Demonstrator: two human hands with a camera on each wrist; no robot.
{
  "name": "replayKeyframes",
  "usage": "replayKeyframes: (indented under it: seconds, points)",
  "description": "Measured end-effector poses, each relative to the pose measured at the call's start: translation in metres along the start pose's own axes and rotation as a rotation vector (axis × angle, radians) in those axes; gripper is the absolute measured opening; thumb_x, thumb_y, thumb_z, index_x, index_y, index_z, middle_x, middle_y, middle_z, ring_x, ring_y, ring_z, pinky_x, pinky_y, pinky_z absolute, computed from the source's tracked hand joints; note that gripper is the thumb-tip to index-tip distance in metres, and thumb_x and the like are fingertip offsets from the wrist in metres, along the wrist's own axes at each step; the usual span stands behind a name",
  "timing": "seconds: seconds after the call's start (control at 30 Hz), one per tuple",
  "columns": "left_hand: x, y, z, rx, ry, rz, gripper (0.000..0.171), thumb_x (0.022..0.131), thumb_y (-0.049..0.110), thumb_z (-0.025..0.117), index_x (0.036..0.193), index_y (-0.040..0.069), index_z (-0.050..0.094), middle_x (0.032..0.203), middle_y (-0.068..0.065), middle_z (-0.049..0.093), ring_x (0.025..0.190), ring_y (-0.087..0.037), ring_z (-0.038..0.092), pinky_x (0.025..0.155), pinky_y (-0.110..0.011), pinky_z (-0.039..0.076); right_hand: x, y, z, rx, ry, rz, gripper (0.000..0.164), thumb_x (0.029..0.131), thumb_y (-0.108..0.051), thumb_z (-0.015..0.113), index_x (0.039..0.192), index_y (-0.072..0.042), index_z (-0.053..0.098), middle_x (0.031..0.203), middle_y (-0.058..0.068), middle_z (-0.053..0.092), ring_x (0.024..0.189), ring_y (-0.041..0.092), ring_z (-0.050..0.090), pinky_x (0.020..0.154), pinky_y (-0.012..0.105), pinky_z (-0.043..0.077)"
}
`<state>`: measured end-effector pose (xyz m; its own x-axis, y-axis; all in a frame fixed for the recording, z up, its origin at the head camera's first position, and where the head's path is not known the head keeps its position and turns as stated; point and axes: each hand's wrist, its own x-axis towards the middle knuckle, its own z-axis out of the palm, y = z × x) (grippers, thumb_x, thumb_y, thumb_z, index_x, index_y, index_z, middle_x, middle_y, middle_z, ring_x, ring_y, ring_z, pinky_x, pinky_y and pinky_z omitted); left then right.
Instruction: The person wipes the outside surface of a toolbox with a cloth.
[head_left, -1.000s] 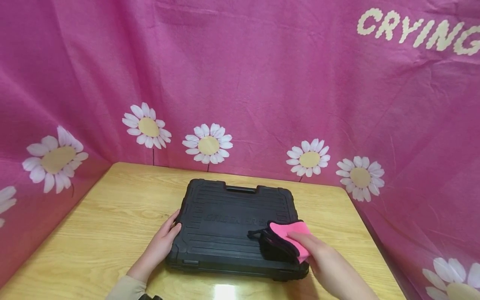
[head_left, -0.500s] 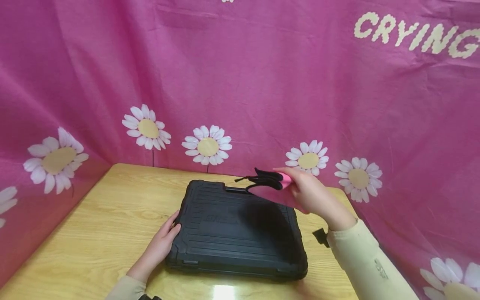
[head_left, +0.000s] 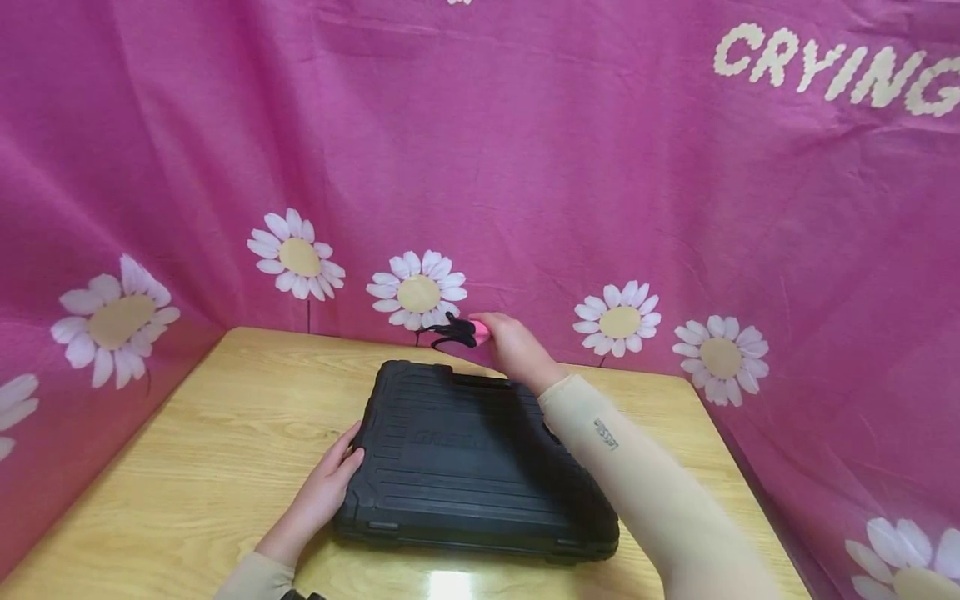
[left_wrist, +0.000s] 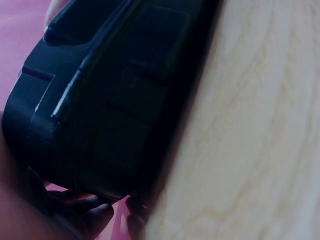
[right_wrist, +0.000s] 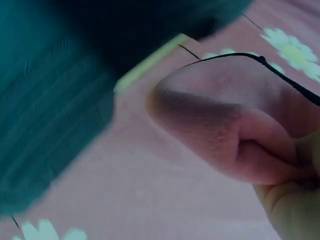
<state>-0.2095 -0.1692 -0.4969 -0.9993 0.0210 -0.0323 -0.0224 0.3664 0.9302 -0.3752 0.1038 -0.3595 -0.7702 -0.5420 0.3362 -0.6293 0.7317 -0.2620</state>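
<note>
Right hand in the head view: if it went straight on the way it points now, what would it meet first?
Likely the pink curtain, around the printed daisy beyond the cloth that the right hand holds; how much depth lies between is unclear.

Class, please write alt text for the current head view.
A person's right hand holds a pink-and-black cloth near the far side of a closed black case; their left hand touches its left edge. Wooden table, pink daisy backdrop.
</note>
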Motion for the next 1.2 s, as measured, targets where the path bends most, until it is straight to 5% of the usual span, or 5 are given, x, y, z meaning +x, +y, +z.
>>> replayKeyframes:
  seconds: [0.2,0.47,1.2]
  points:
    - [0.0,-0.001,0.001,0.0,0.0,0.004,0.055,0.104,0.028,0.039,0.153,0.01,0.023,0.157,-0.024,0.02,0.141,-0.046,0.026,0.114,-0.06,0.019,0.017,-0.004,0.041,0.001,-0.072,-0.003,0.038,0.093,-0.002,0.059,0.129,-0.012,0.06,0.125,0.008,0.064,0.121,0.023,0.058,0.108,0.036,0.041]
    - [-0.001,-0.001,0.002,-0.005,0.003,-0.008,0.054,0.104,0.029,0.039,0.153,0.011,0.024,0.157,-0.024,0.021,0.141,-0.046,0.027,0.114,-0.06,0.02,0.037,-0.019,0.07,-0.063,-0.175,-0.055,0.035,0.096,-0.015,0.058,0.131,-0.014,0.058,0.126,0.006,0.064,0.118,0.021,0.059,0.107,0.035,0.042]
    - [-0.001,0.003,0.001,0.006,-0.005,0.014,0.053,0.105,0.027,0.037,0.153,0.008,0.023,0.155,-0.026,0.022,0.139,-0.047,0.03,0.112,-0.06,0.024,0.056,-0.041,0.087,-0.13,-0.363,-0.026,0.034,0.099,-0.015,0.048,0.131,-0.019,0.06,0.124,0.002,0.064,0.114,0.018,0.059,0.108,0.03,0.039]
